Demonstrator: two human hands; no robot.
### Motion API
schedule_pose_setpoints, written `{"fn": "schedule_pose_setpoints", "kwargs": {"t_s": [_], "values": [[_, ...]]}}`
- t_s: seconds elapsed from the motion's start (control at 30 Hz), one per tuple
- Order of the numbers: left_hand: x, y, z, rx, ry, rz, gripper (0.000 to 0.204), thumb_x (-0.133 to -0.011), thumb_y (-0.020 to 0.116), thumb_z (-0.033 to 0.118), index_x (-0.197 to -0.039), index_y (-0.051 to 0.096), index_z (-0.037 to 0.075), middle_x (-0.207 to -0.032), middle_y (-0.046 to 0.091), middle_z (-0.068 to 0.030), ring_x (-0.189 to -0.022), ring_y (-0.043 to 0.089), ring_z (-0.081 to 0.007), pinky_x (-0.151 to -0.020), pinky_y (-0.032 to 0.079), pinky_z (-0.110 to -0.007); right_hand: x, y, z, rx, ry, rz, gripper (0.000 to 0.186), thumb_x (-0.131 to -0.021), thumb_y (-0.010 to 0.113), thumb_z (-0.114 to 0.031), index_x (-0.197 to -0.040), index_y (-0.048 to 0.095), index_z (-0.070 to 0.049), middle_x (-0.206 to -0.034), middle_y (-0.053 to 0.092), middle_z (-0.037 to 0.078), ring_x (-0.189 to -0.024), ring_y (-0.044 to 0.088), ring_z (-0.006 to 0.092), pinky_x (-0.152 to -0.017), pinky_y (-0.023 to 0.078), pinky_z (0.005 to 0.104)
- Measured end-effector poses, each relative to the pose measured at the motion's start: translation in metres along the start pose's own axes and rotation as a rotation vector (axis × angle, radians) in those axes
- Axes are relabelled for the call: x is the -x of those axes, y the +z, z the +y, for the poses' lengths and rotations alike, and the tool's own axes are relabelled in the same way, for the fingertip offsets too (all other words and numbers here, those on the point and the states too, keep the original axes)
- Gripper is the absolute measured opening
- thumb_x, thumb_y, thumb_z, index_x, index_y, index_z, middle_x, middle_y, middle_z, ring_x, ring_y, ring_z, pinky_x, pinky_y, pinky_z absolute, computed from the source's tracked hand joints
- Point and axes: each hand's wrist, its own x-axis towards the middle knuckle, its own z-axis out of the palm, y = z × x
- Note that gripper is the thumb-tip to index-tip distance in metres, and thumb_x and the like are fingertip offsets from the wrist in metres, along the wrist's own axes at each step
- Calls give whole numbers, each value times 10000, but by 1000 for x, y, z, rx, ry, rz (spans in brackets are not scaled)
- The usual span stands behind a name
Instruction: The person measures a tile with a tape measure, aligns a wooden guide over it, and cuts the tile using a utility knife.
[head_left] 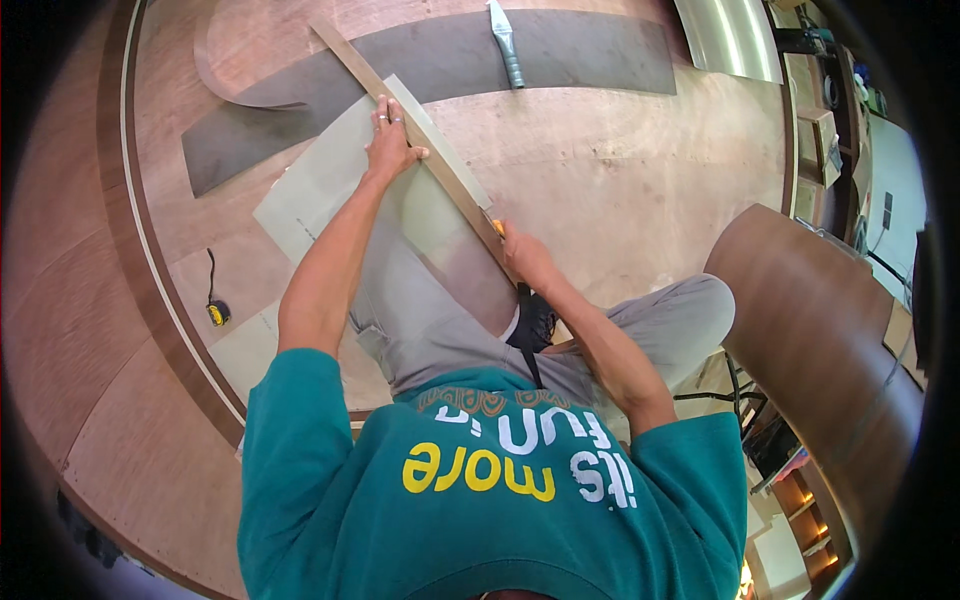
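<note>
Your left hand [390, 145] lies flat, fingers spread, pressing down on a long narrow wooden batten [420, 140] that runs diagonally across a pale grey-green laminate sheet [330, 185] on the plywood floor [620, 170]. Your right hand [522, 255] is closed around a small yellow-handled cutter [497, 228], held against the batten's lower stretch, just beside its edge. A dark grey curved laminate strip [580, 60] lies beyond, with a grey sealant tube [507, 45] resting on it. A yellow tape measure [218, 313] sits well apart on your left.
</note>
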Motion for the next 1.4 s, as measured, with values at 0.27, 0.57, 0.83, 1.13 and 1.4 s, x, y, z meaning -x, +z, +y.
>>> {"fn": "schedule_pose_setpoints", "kwargs": {"t_s": [0.27, 0.57, 0.83, 1.13, 1.4], "values": [[-7, 11, -6, 59, 61, 41, 1171, -631, 869, 253, -1495, 107, 40, -1581, 2, -91, -1435, 130, -358, -975, 362, -700, 6, 21, 17, 0, -7, 87, 300, -899, 454, -163, -1169, 468, -34, -773, 636, 271, -733, 623, 457, -650, 487, 545], [-3, 5, 0, 21, -29, -4, 1205, -606, 882, 252, -1499, 98, 52, -1581, 0, -83, -1434, 137, -355, -970, 367, -704, -23, -54, -7, 89, 26, -30, 340, -914, 471, -209, -1219, 440, -62, -766, 636, 267, -746, 624, 460, -662, 480, 555], [-3, 1, 6, 30, 13, 4, 1173, -620, 870, 202, -1498, 107, 49, -1579, 12, -93, -1431, 141, -364, -968, 368, -699, -170, -56, -93, -144, -155, 204, 381, -924, 471, -218, -1264, 407, -59, -842, 642, 295, -784, 622, 475, -712, 480, 563], [-3, 9, -8, 48, 25, 5, 1144, -636, 844, 164, -1501, 103, 60, -1580, 0, -109, -1430, 146, -387, -958, 379, -692, -217, -52, -131, -202, -175, 183, 353, -940, 440, -276, -1202, 451, -40, -880, 657, 280, -842, 634, 465, -751, 496, 540], [-7, 14, -12, 92, 60, 15, 1135, -664, 812, 169, -1512, 59, 103, -1577, -14, -116, -1428, 126, -409, -949, 361, -714, -229, -58, -143, -174, -106, 111, 387, -983, 373, -384, -1119, 493, -42, -920, 666, 260, -903, 644, 433, -786, 507, 511]]}}
